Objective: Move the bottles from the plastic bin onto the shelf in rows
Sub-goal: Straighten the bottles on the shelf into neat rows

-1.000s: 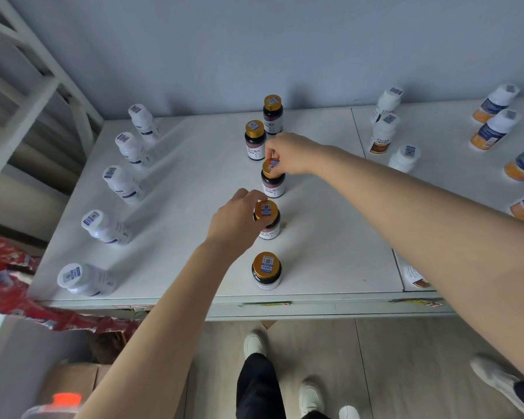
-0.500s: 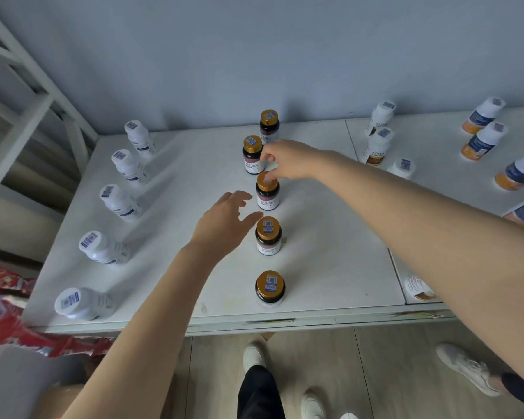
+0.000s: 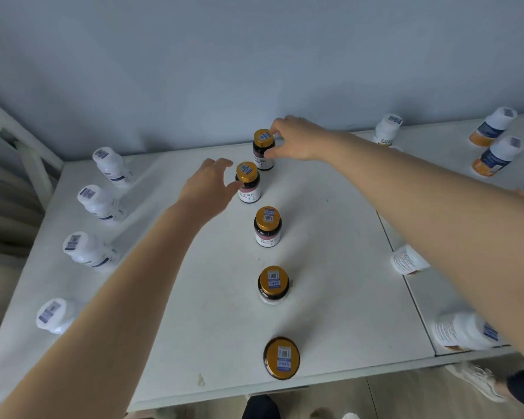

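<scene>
Rear bottle, right hand pinching it

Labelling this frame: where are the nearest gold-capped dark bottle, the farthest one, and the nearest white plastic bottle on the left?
Nearest gold-capped dark bottle (image 3: 283,356): head view, cap sticker.
Farthest gold-capped dark bottle (image 3: 265,136): head view, cap sticker.
Nearest left white plastic bottle (image 3: 51,310): head view, cap sticker.
</scene>
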